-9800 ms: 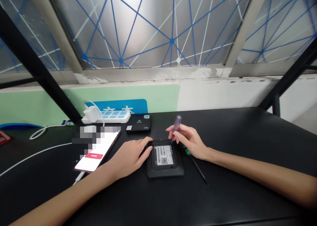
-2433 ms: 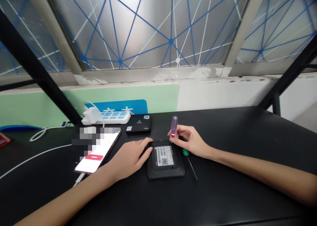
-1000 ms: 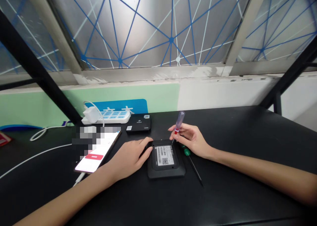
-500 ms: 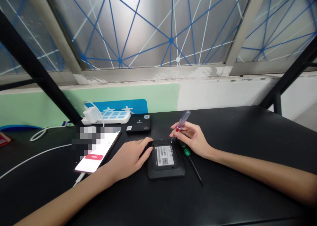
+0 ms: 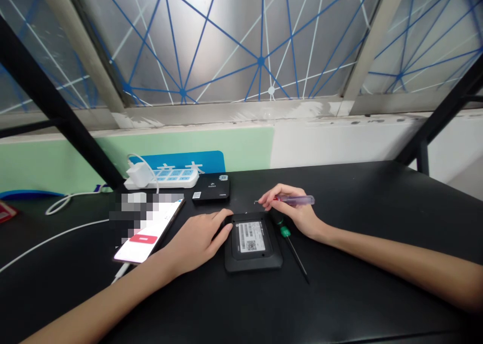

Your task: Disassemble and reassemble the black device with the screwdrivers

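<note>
Purple-handled screwdriver [image 5: 300, 199] sits nearly level in the right hand [image 5: 296, 211], its clear purple handle sticking out to the right past the fingers and its thin shaft pointing left. The right fingers [image 5: 279, 195] are closed in a pinch around the red band at the base of the handle, and the shaft tip hovers just beyond the fingertips, above the tabletop [image 5: 358, 304] and just past the top edge of the black flat device [image 5: 252, 263].

That one device, with one white barcode label [image 5: 249, 236] on its face, lies directly below the right fingers. The left hand [image 5: 198, 243] rests beside it, its fingers [image 5: 222, 218] loosely curled and touching the device's left edge without closing around it.

Just under the right fingers lies a second screwdriver, a green-handled screwdriver [image 5: 286, 232] with a black shaft, close to the device's right edge. Beyond the left fingers are a smartphone [image 5: 151, 233] with a partly blurred screen, one small black box [image 5: 211, 187], one white power strip [image 5: 160, 179], and one white charger [image 5: 138, 174] plugged into the strip.
</note>
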`<control>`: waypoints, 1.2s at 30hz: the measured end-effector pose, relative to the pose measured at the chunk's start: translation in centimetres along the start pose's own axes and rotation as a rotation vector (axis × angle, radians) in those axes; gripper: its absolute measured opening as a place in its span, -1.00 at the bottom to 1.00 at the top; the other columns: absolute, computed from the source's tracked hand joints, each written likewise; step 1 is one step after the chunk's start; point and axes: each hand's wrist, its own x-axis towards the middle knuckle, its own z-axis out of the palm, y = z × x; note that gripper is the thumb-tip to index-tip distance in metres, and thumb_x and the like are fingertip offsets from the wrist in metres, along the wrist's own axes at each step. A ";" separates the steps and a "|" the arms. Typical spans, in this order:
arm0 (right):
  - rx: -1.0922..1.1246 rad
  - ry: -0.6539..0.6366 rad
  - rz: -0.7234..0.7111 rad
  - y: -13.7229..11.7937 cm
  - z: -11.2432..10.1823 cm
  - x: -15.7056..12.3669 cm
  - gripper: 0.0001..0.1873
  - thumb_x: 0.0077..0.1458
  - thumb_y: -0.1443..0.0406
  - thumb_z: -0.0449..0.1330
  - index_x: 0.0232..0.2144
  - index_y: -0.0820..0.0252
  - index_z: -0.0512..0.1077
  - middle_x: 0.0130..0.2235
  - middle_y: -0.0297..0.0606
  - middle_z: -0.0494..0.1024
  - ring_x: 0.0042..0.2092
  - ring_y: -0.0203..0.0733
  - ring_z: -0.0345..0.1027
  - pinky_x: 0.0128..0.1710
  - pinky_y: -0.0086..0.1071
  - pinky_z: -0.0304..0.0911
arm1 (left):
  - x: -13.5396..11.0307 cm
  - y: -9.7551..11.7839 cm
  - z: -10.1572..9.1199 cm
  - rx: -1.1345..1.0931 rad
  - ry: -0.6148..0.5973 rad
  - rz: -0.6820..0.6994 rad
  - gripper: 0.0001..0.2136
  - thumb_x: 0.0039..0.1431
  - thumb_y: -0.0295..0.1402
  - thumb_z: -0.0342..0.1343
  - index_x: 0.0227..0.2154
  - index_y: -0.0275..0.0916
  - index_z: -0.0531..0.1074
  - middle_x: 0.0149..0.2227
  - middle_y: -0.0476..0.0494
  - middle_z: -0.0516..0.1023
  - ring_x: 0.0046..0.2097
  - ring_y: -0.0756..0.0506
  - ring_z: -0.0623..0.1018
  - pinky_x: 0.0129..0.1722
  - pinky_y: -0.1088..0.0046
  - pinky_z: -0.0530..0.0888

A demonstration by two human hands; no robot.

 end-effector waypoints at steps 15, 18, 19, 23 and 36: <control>0.087 0.125 -0.045 0.7 -0.3 0.1 -0.47 0.26 0.02 -0.05 -0.57 0.17 0.45 -0.42 -0.24 0.38 -0.43 -0.21 0.26 -0.35 -0.28 0.27 | 0.0 0.1 0.1 0.001 0.114 0.059 -0.70 0.41 -0.26 -0.17 0.08 -0.16 0.31 -0.07 -0.18 0.50 -0.10 -0.16 0.53 -0.11 0.26 0.47; 0.052 0.143 -0.045 0.8 -0.4 0.1 -0.41 0.28 -0.01 -0.11 -0.58 0.16 0.45 -0.51 -0.26 0.34 -0.47 -0.21 0.21 -0.40 -0.30 0.22 | -0.1 0.3 0.0 -0.015 0.128 0.069 -0.72 0.40 -0.29 -0.16 0.05 -0.16 0.34 -0.08 -0.17 0.47 -0.06 -0.17 0.49 -0.08 0.25 0.46; 0.034 0.152 -0.044 0.8 -0.4 0.1 -0.41 0.28 -0.01 -0.11 -0.59 0.16 0.45 -0.53 -0.26 0.34 -0.48 -0.21 0.21 -0.41 -0.30 0.21 | -0.1 0.4 0.0 -0.027 0.131 0.075 -0.73 0.40 -0.29 -0.15 0.04 -0.16 0.34 -0.07 -0.17 0.46 -0.04 -0.17 0.48 -0.06 0.25 0.46; -0.109 0.181 -0.037 0.5 -0.4 0.1 -0.53 0.24 0.04 0.05 -0.58 0.15 0.44 -0.51 -0.28 0.41 -0.44 -0.20 0.28 -0.38 -0.31 0.25 | 0.0 0.6 -0.2 -0.082 0.146 0.097 -0.74 0.39 -0.31 -0.14 0.03 -0.16 0.36 -0.02 -0.17 0.43 0.00 -0.17 0.46 0.00 0.24 0.45; -0.286 0.073 -0.013 -0.1 0.2 0.3 -0.70 0.17 0.08 0.21 -0.47 0.12 0.55 -0.39 -0.24 0.56 -0.29 -0.12 0.42 -0.19 -0.18 0.35 | -0.3 0.3 0.3 -0.068 0.038 0.118 -0.60 0.42 -0.22 -0.12 0.27 -0.04 0.15 0.30 -0.14 0.21 0.26 -0.21 0.28 0.23 0.09 0.27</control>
